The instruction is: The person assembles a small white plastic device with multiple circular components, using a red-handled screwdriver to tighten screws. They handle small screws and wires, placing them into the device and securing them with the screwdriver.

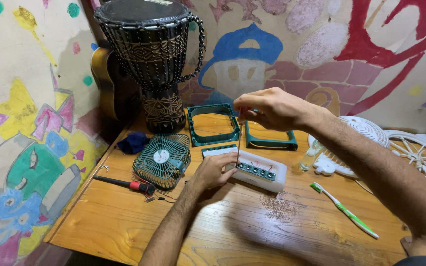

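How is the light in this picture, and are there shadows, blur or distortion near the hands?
In the head view the light is warm and rather dim; the right hand and its thin tool look sharp, the left hand too; a soft dark shadow lies on the wooden table below the arms; the lower right forearm is slightly blurred; the wide lens bends the edges, so the drum leans.

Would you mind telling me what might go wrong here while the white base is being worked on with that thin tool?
The thin tool in the right hand might slip toward the left hand steadying the white base. The right forearm could sweep the toothbrush or the small clear bottle off the table.
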